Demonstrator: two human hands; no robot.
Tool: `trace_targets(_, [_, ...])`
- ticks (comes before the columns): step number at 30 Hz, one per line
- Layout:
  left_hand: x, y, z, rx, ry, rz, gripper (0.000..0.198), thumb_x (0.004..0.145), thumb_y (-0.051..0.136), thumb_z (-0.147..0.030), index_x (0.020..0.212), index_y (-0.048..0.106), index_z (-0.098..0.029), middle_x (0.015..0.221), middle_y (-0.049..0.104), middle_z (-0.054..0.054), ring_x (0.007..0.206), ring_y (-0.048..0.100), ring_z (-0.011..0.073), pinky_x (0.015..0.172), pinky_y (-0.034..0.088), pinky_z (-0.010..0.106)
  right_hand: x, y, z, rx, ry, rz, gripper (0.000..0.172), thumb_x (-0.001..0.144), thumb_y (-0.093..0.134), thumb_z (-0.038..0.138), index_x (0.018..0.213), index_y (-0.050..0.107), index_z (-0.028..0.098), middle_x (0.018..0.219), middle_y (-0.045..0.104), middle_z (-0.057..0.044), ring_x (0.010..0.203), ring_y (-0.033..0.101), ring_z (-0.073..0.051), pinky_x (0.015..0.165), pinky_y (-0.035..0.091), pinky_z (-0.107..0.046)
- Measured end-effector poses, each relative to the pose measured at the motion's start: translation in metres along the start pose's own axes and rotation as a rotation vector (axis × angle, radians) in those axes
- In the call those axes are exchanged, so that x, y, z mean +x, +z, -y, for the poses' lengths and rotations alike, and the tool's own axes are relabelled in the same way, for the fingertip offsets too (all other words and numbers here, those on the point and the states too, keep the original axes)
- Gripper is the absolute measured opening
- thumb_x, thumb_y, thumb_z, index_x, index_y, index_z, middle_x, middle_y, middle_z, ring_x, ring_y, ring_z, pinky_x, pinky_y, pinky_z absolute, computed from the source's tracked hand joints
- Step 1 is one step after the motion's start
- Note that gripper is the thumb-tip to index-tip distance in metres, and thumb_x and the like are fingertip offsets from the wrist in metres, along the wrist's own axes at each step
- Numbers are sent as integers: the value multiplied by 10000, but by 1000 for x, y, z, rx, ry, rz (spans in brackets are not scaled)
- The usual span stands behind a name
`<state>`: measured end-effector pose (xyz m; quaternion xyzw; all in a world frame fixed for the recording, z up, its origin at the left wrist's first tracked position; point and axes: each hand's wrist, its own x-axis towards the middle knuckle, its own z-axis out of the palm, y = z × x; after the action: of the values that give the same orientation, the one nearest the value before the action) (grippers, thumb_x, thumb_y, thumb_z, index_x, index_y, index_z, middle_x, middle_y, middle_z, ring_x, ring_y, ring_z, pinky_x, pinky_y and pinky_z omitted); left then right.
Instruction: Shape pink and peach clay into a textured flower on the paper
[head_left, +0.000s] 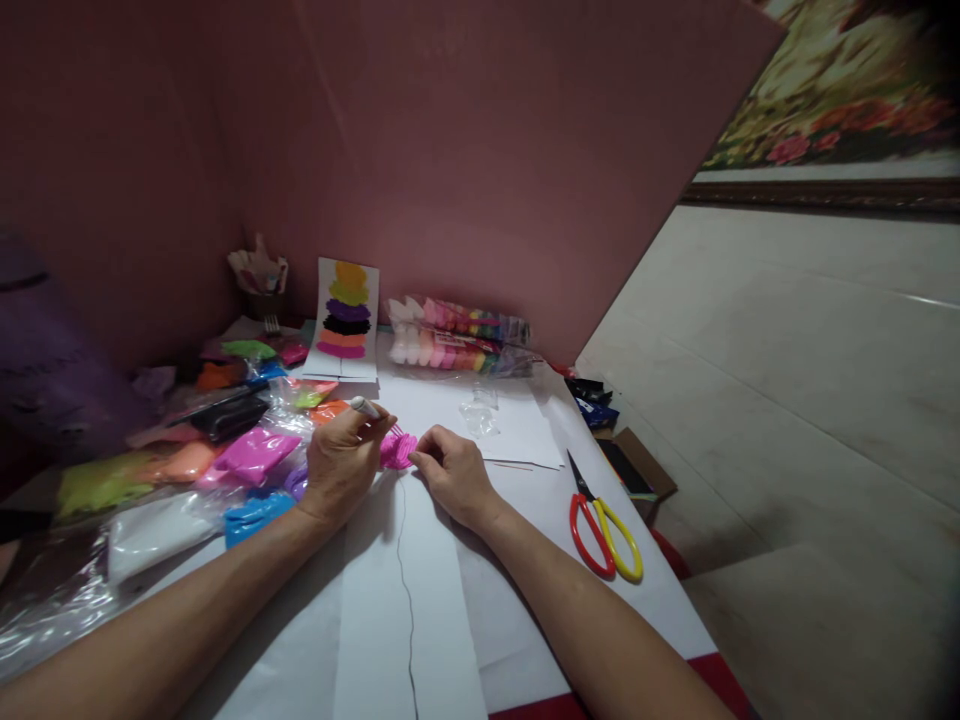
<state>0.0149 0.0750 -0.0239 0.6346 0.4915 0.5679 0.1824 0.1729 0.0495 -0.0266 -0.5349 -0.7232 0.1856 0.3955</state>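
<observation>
My left hand is closed around a slim pale-ended tool; its working end, by the pink clay, is hard to make out but looks pronged like a fork. The bright pink clay has a ridged surface and sits at the top of a wavy dark line on a white paper strip. My right hand pinches at the clay's right edge with thumb and forefinger. Behind, a propped card bears stacked bands of several colours above a similar line.
Bags of coloured clay crowd the left. Scissors with red and yellow handles lie right of my right hand. Packed colour tubes, white sheets, clear plastic and a cup with a fork stand or lie further back.
</observation>
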Motion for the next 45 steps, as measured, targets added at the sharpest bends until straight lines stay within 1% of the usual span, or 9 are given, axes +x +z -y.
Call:
trace_targets(3, [0, -1, -1, 8, 4, 0, 125, 782, 616, -323, 736, 652, -213, 602, 596, -33, 555, 544, 144, 554, 396, 269, 0, 0, 1, -2, -2, 0, 90, 819, 620, 182, 740, 586, 211, 695, 629, 29, 645, 552, -134, 638, 412, -247])
trace_targets(9, [0, 0, 2, 50, 2, -17, 127, 783, 620, -322, 730, 661, -214, 627, 610, -19, 589, 538, 151, 586, 402, 277, 0, 0, 0, 8, -9, -5, 98, 816, 624, 175, 739, 574, 208, 693, 622, 31, 643, 547, -131, 637, 401, -242])
trace_targets(15, [-1, 1, 3, 62, -10, -23, 129, 783, 618, -322, 743, 667, -210, 620, 609, -25, 582, 535, 143, 582, 397, 269, 0, 1, -1, 16, -12, -9, 102, 812, 628, 174, 732, 572, 205, 682, 614, 34, 636, 545, -128, 625, 398, -235])
trace_targets(21, [-1, 0, 1, 76, 21, -25, 116, 783, 622, -303, 739, 665, -205, 640, 626, -17, 600, 557, 149, 598, 401, 271, 1, 0, 0, 8, -14, -11, 104, 809, 627, 175, 726, 570, 203, 689, 618, 28, 638, 546, -130, 628, 401, -237])
trace_targets(39, [-1, -2, -2, 139, -26, -9, 151, 784, 602, -344, 725, 660, -218, 577, 557, -31, 547, 501, 150, 546, 345, 277, 0, 0, 1, 23, -2, -7, 106, 805, 625, 173, 725, 565, 207, 679, 616, 33, 632, 548, -130, 623, 397, -234])
trace_targets(45, [-1, -1, -1, 135, -32, -14, 143, 777, 608, -342, 717, 659, -222, 600, 592, -25, 568, 528, 155, 559, 357, 277, 0, 0, 0, 18, -4, -7, 106, 809, 629, 183, 728, 565, 209, 684, 617, 34, 639, 550, -132, 629, 396, -238])
